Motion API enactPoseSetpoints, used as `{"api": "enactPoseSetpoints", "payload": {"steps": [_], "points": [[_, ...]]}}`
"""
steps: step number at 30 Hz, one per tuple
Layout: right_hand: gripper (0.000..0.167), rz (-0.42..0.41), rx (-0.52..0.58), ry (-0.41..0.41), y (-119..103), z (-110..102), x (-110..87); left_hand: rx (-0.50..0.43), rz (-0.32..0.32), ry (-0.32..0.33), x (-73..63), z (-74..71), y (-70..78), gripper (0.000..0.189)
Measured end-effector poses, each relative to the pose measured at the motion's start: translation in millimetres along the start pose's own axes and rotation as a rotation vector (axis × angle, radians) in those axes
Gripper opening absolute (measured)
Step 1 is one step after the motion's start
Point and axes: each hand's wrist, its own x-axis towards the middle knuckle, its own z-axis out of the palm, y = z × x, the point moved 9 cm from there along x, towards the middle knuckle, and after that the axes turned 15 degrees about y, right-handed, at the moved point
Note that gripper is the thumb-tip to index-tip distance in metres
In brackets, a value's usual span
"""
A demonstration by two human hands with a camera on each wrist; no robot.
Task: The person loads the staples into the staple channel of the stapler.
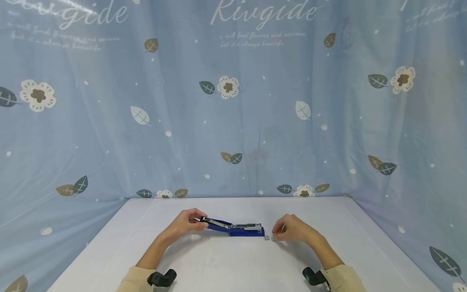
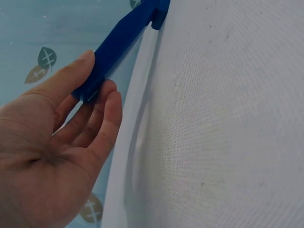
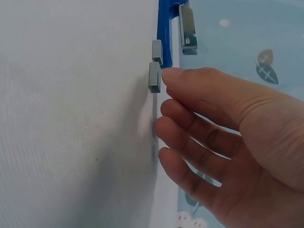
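A blue stapler (image 1: pixel 246 232) lies on the table, hinged wide apart, its metal staple channel (image 1: pixel 248 225) exposed. My left hand (image 1: pixel 189 221) holds the end of its raised top arm (image 2: pixel 114 47) between thumb and fingers, the arm slanting up to the left. Just past the stapler's right end are two short grey strips of staples, the left one (image 1: pixel 266 238) nearer the base. At the other strip (image 3: pixel 154 77), my right hand (image 1: pixel 290 228) pinches with thumb and forefinger; the forefinger's tip is mostly hidden behind the thumb. The remaining fingers are loosely bent.
The white table (image 1: pixel 219 263) runs back to a blue patterned curtain (image 1: pixel 233 121), which surrounds it at the back and both sides. Black wrist cameras sit on both wrists, below the sleeves' cuffs (image 1: pixel 343 278).
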Motion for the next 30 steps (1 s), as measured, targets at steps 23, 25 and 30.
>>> {"api": "enactPoseSetpoints", "payload": {"steps": [23,25,30], "points": [[0.011,0.011,0.029,-0.032,4.5,2.0,-2.5,0.010,-0.003,0.006,0.6,0.1,-0.5,0.043],[0.012,0.016,0.034,-0.031,4.4,2.5,-2.7,0.005,-0.003,0.005,0.6,0.1,-0.7,0.044],[0.013,0.038,0.047,-0.025,5.4,3.4,-3.0,-0.004,0.000,0.003,0.5,0.6,-0.7,0.044]]}}
